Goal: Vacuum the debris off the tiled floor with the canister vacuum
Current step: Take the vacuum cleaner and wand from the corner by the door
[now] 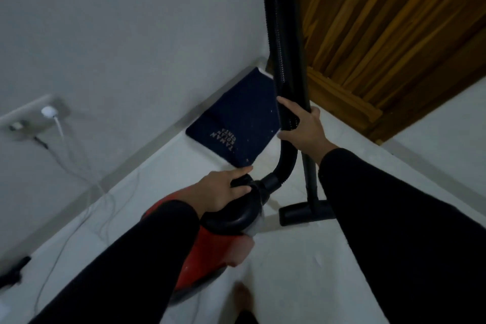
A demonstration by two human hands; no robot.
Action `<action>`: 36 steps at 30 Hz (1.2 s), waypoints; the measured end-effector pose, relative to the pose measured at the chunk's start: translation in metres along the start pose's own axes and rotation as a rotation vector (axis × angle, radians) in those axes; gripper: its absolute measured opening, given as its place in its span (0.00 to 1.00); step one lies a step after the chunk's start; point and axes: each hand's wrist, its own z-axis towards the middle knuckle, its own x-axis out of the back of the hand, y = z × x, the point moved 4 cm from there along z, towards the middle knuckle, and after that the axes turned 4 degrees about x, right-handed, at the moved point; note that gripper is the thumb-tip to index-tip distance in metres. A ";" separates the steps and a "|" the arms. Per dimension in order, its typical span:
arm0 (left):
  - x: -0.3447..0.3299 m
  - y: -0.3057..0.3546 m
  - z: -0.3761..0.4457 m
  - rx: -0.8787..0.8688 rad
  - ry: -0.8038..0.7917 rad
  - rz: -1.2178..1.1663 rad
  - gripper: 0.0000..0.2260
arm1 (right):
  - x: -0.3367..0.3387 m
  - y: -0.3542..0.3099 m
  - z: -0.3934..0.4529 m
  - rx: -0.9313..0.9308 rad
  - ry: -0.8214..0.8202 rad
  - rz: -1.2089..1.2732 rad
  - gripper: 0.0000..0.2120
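The red canister vacuum (210,252) sits low in the middle of the white tiled floor (302,265), partly hidden by my left sleeve. My left hand (223,189) grips the black handle on top of the canister, near the hose socket. The black ribbed hose (280,66) rises from the socket and runs up out of view. My right hand (299,126) holds the hose together with the straight black wand (309,166). The wand stands upright on its flat floor nozzle (302,212), which rests on the tiles. Small pale specks dot the mat.
A dark blue doormat (236,118) with pale lettering lies in the corner by the white wall. A wooden door (389,39) stands at the right. A wall socket (39,116) at the left feeds cables (79,192) trailing across the floor. My bare foot (243,300) shows at the bottom.
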 end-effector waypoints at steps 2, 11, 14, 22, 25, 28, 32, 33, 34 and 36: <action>-0.016 -0.010 -0.033 -0.006 -0.002 0.020 0.24 | -0.009 -0.004 -0.038 -0.012 0.002 0.009 0.38; -0.095 -0.064 -0.131 0.035 -0.065 0.069 0.24 | -0.058 0.018 -0.172 -0.083 0.018 0.017 0.38; -0.125 -0.080 -0.151 0.040 -0.058 0.054 0.24 | -0.073 0.029 -0.199 -0.099 0.005 0.037 0.38; -0.222 -0.125 -0.179 0.016 0.015 0.081 0.24 | -0.119 0.082 -0.269 -0.059 -0.061 0.028 0.38; -0.262 -0.143 -0.190 0.028 0.039 0.108 0.24 | -0.138 0.106 -0.296 -0.032 -0.105 -0.005 0.38; -0.298 -0.160 -0.207 0.049 0.052 0.103 0.24 | -0.156 0.121 -0.322 -0.004 -0.149 -0.027 0.39; -0.332 -0.175 -0.241 0.070 0.075 0.084 0.24 | -0.175 0.124 -0.360 0.034 -0.196 -0.076 0.39; -0.338 -0.177 -0.251 0.075 0.081 0.082 0.24 | -0.179 0.121 -0.370 0.041 -0.201 -0.089 0.39; -0.342 -0.179 -0.261 0.078 0.082 0.078 0.24 | -0.182 0.117 -0.380 0.049 -0.205 -0.105 0.38; -0.350 -0.185 -0.282 0.087 0.072 0.068 0.24 | -0.189 0.108 -0.403 0.068 -0.212 -0.134 0.38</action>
